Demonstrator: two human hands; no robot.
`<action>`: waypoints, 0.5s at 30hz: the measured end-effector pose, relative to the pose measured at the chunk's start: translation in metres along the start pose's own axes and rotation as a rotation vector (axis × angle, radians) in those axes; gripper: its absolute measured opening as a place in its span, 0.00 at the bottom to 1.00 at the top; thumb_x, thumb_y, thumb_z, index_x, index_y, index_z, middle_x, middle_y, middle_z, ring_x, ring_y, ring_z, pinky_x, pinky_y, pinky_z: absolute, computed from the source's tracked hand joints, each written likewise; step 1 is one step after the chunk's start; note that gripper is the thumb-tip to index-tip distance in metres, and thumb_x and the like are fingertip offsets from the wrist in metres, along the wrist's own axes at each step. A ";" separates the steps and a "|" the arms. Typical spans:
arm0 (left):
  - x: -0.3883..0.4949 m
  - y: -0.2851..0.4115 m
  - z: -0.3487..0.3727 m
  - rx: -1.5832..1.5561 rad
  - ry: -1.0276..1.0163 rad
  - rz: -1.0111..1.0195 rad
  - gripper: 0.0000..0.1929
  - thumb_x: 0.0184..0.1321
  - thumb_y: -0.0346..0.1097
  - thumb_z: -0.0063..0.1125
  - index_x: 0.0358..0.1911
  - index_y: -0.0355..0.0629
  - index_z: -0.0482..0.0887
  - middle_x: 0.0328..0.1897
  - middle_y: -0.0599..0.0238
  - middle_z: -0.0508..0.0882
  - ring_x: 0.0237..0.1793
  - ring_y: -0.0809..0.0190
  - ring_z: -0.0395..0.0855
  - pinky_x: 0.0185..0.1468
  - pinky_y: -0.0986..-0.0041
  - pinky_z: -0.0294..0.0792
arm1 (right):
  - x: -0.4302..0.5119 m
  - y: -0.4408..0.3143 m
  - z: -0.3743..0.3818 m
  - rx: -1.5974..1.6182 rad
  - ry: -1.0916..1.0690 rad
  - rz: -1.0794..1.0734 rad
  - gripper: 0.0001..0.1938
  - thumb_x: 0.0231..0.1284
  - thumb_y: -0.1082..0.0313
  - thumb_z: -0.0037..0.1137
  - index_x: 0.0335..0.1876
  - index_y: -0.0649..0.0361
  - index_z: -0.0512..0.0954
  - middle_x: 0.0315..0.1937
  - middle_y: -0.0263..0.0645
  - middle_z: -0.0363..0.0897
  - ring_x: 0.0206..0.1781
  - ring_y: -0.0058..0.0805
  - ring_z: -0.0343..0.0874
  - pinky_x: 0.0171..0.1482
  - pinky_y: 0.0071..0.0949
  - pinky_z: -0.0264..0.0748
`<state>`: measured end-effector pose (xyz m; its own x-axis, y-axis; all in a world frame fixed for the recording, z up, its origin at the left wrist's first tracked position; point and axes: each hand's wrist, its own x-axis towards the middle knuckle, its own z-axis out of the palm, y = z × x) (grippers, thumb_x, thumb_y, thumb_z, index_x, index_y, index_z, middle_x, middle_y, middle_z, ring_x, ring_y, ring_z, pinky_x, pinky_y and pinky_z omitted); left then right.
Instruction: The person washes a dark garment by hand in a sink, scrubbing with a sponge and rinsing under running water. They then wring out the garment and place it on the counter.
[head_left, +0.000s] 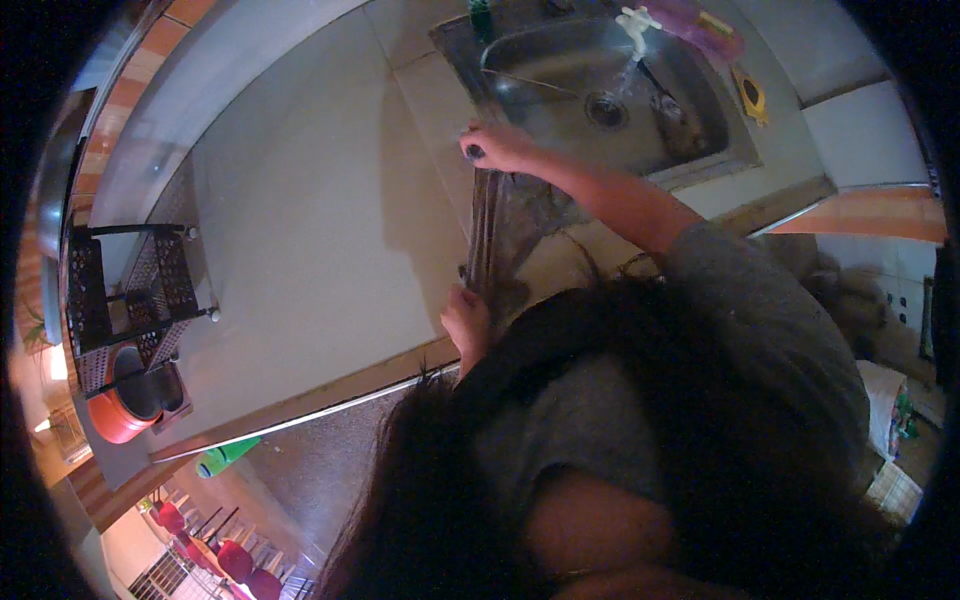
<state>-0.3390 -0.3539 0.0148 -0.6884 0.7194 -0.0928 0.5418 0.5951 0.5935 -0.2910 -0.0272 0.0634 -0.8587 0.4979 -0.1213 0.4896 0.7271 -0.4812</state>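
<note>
A long, narrow, ribbed metal piece (484, 225) spans the gap between both hands, over the countertop beside the steel sink (510, 94). My right hand (495, 148) is closed around its far end; a small dark round thing shows at the fist, too unclear to name. Nearer my body, my left hand (466, 319) grips the other end, with its wrist partly hidden by dark hair. Water runs from the white tap (637, 30) into the basin near the drain (606, 111). A dark long-handled utensil (667, 105) lies in the basin on the right.
A black perforated rack (157, 277) and an orange container (124, 412) stand on the counter (315, 225) at the left. Behind the sink are a green bottle (481, 19) and a pink package (697, 30). A yellow-framed item (751, 96) lies right of it.
</note>
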 end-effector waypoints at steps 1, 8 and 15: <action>0.000 0.011 -0.008 -0.059 0.005 -0.047 0.04 0.54 0.32 0.56 0.28 0.41 0.76 0.26 0.50 0.81 0.29 0.43 0.81 0.35 0.55 0.71 | 0.003 0.008 0.000 0.155 0.015 -0.007 0.27 0.47 0.67 0.64 0.56 0.56 0.71 0.55 0.42 0.71 0.55 0.46 0.73 0.54 0.37 0.72; 0.012 0.011 -0.037 -0.779 -0.057 -0.187 0.07 0.63 0.29 0.51 0.44 0.40 0.77 0.43 0.56 0.79 0.43 0.55 0.79 0.46 0.68 0.70 | -0.048 0.002 0.006 0.251 -0.262 0.103 0.40 0.40 0.61 0.69 0.65 0.61 0.64 0.62 0.52 0.67 0.63 0.41 0.67 0.63 0.34 0.65; 0.032 0.034 -0.076 -1.835 -0.186 -0.481 0.12 0.66 0.33 0.47 0.51 0.39 0.74 0.57 0.56 0.72 0.50 0.55 0.75 0.63 0.68 0.62 | 0.022 -0.034 -0.061 0.317 0.117 -0.107 0.43 0.39 0.58 0.70 0.66 0.58 0.62 0.63 0.56 0.62 0.66 0.50 0.63 0.64 0.37 0.65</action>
<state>-0.3789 -0.3377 0.0927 -0.4829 0.7305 -0.4829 -0.8441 -0.2415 0.4788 -0.3170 -0.0124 0.1303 -0.8702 0.4915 0.0359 0.3112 0.6045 -0.7333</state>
